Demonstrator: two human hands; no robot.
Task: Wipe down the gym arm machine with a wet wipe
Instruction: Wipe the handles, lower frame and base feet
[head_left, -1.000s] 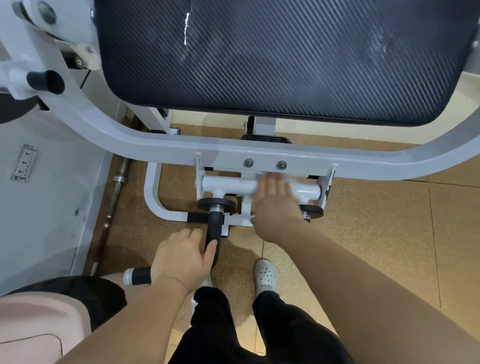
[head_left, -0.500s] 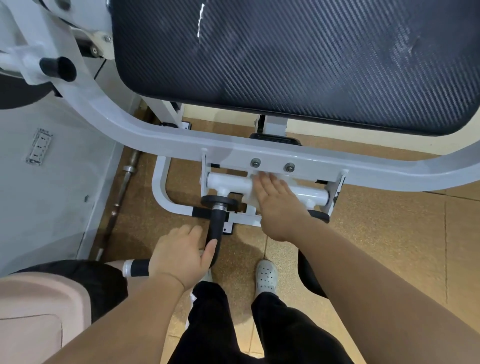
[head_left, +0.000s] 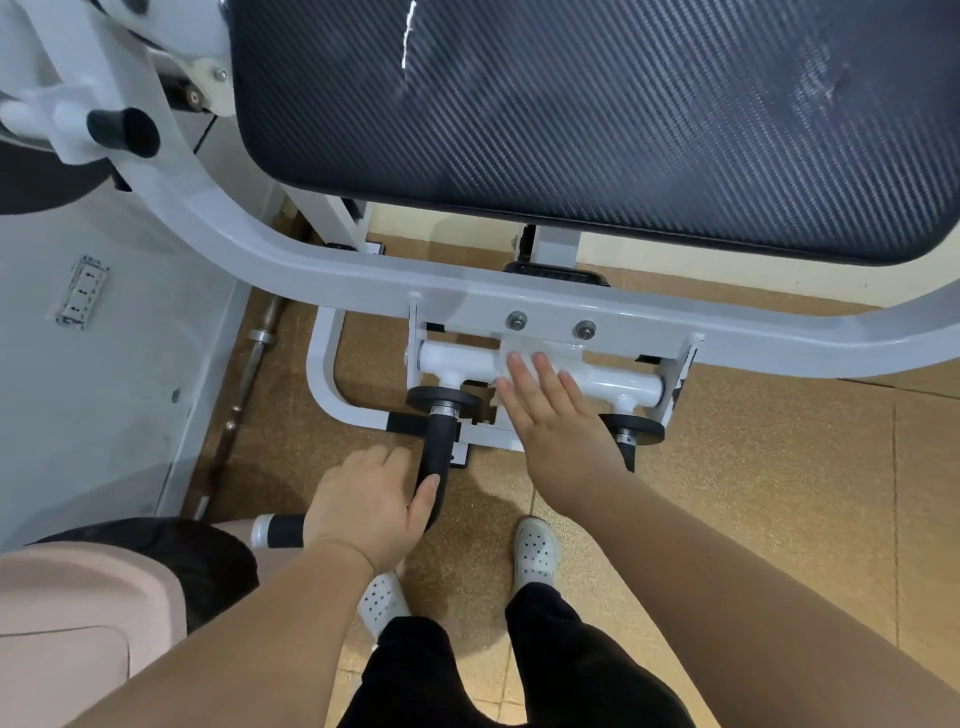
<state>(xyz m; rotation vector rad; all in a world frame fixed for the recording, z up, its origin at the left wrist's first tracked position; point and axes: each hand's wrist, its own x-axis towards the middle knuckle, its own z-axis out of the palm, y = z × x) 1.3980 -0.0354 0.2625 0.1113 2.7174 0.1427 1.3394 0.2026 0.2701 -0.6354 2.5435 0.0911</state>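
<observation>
The arm machine has a white curved frame (head_left: 311, 270) under a black ribbed pad (head_left: 623, 130). Below the frame runs a white crossbar tube (head_left: 457, 361) with two black handles. My right hand (head_left: 561, 431) lies flat on the tube's middle, fingers straight, pressing a white wet wipe (head_left: 524, 347) that shows just past the fingertips. My left hand (head_left: 363, 504) grips the bend of the left black handle (head_left: 439, 441). The right handle (head_left: 631, 431) is mostly hidden behind my right wrist.
A barbell (head_left: 249, 374) lies on the tan floor along the grey wall, which carries a socket (head_left: 83, 293). A black knob (head_left: 124, 132) sticks out at upper left. A pink and black seat (head_left: 78, 623) sits at lower left. My white shoes (head_left: 537, 551) stand below the handles.
My right hand has slid a little to the left along the white tube with the wipe. My left hand has kept its grip on the black handle. The view shifted slightly.
</observation>
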